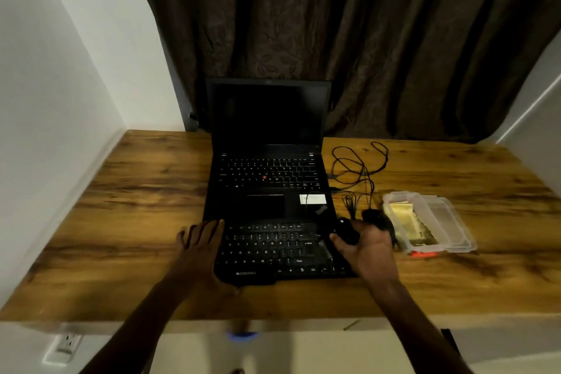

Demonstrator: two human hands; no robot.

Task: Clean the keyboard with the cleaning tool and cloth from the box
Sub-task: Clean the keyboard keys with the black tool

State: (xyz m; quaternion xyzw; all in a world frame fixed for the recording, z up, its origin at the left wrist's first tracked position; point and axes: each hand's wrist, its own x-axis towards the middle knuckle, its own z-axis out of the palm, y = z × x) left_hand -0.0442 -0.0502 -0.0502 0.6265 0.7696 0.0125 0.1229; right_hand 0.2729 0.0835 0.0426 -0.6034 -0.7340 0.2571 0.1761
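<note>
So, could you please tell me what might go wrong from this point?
The right hand grips the black cleaning tool close to the tangled cables; a sweep might snag them. The left hand rests flat on the left end of the keyboard only, so it may pivot.

keyboard (274, 249): black, pale key legends
laptop (267, 161): black, red dot mid-keys, white sticker
table (121, 206): brown wood grain, dark streaks
curtain (364, 39): dark brown, leaf pattern
box (425, 222): clear, orange clip; yellow cloth (405, 218) inside
cable (358, 167): black
walls (60, 70): white
</note>
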